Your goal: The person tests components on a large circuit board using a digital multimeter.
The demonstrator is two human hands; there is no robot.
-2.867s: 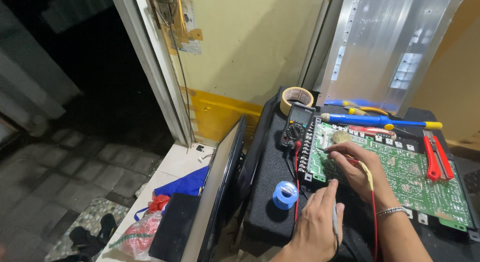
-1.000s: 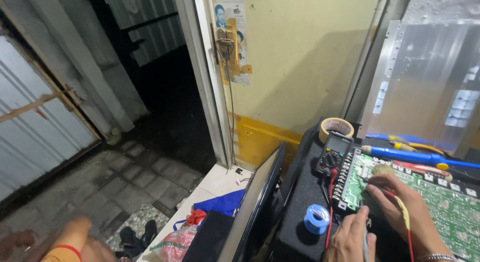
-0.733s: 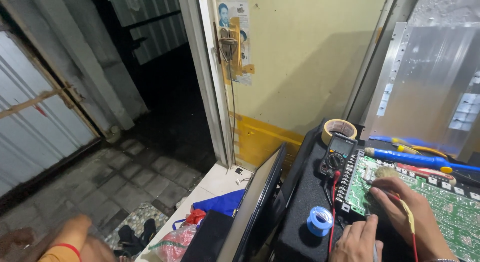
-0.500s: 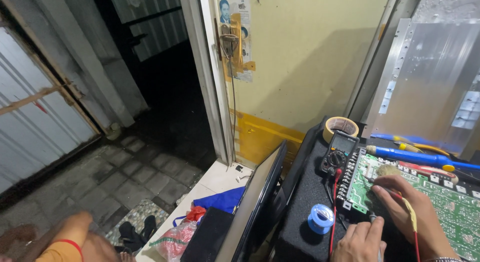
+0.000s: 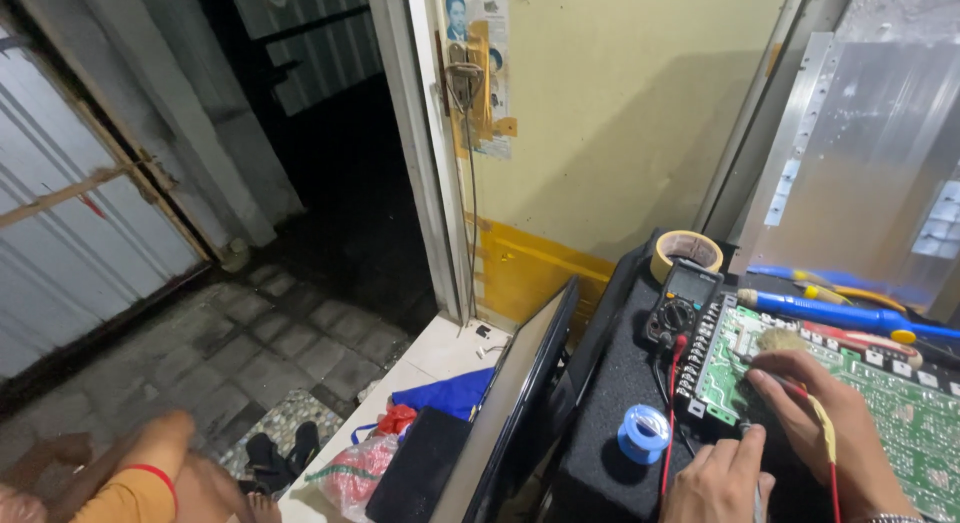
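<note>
A green circuit board (image 5: pixel 900 403) lies on a black padded surface (image 5: pixel 610 383) at the lower right. My right hand (image 5: pixel 835 433) rests on the board's left part and pinches a red test probe (image 5: pixel 795 388) with its tip on the board. My left hand (image 5: pixel 715 478) sits just below the board's near-left corner, fingers curled round a thin probe that is mostly hidden. A black multimeter (image 5: pixel 683 298) lies at the board's far-left corner, its red lead (image 5: pixel 668 423) running down towards my hands. A blue spool (image 5: pixel 643 433) stands left of my left hand.
A tape roll (image 5: pixel 685 251) and blue-handled screwdrivers (image 5: pixel 840 313) lie behind the board. A flat screen panel (image 5: pixel 510 413) leans on edge left of the pad. Bags (image 5: pixel 400 443) lie below. Another person's arm (image 5: pixel 130 478) shows at the bottom left by an open doorway (image 5: pixel 330 163).
My head has turned left since the oldest frame, bringing the doorway and the other person into view. Both hands have stayed on the board's left end, shifting only slightly.
</note>
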